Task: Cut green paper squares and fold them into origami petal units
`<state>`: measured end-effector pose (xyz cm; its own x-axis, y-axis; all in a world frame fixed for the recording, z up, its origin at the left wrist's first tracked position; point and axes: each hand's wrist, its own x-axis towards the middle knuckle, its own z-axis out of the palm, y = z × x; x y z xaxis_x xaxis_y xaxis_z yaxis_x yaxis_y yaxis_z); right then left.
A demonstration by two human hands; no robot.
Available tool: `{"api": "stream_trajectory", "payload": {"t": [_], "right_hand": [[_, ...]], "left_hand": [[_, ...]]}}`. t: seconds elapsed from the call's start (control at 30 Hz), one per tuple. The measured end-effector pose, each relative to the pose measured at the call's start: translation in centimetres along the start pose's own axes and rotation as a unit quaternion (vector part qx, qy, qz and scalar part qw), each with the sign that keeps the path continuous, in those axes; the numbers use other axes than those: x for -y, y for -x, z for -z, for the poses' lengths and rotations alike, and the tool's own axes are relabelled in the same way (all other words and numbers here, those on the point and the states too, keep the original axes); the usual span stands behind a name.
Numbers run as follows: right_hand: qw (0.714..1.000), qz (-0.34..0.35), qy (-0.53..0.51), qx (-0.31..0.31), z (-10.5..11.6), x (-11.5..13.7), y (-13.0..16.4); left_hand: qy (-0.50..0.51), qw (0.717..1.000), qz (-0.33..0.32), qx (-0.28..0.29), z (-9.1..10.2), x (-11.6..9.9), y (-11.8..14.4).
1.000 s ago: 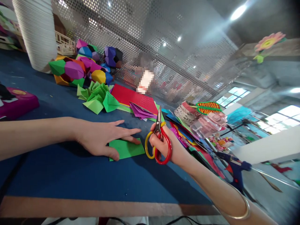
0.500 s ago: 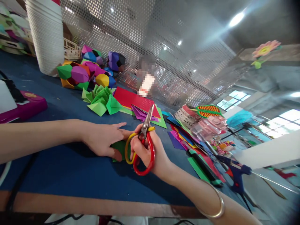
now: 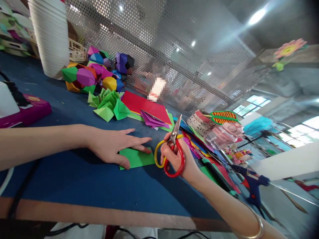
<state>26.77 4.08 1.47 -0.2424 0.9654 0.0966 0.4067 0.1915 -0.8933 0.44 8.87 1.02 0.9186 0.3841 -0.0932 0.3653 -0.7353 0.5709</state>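
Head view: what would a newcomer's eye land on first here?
Probably the red-and-yellow scissors held blades-up in the right hand, at the centre. Just left of them, the left hand lies flat on a green paper sheet on the blue table. Behind, far left, sits a heap of bright paper polyhedra.

Left hand (image 3: 113, 147) flat, fingers spread, palm down; right hand (image 3: 178, 159) fisted, grip closed.

A craft workshop: folded paper shapes (image 3: 84, 77), coloured paper sheets (image 3: 146, 108), a glue gun (image 3: 254, 186) on a blue worktable (image 3: 74, 179).
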Motion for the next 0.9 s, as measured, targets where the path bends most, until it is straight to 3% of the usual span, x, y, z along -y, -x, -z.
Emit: {"api": "stream_trajectory", "payload": {"t": [0.23, 0.37, 0.57, 0.9], "right_hand": [[0.996, 0.017, -0.085, 0.017, -2.0, 1.5, 0.3], [0.998, 0.042, -0.024, -0.027, -1.8, 0.7, -0.3], [0.998, -0.032, -0.032, -0.046, -2.0, 0.0, -0.1], [0.997, 0.017, -0.066, 0.024, -6.8, 1.1, 0.3]], "left_hand": [[-0.033, 0.999, -0.019, -0.012, 0.0, 0.1, -0.1], [0.002, 1.0, -0.019, -0.006, 0.1, 0.5, -0.3], [0.031, 0.999, -0.026, -0.023, -0.2, 1.3, -0.4], [0.036, 0.992, -0.06, -0.102, -0.9, 2.5, -0.8]]}}
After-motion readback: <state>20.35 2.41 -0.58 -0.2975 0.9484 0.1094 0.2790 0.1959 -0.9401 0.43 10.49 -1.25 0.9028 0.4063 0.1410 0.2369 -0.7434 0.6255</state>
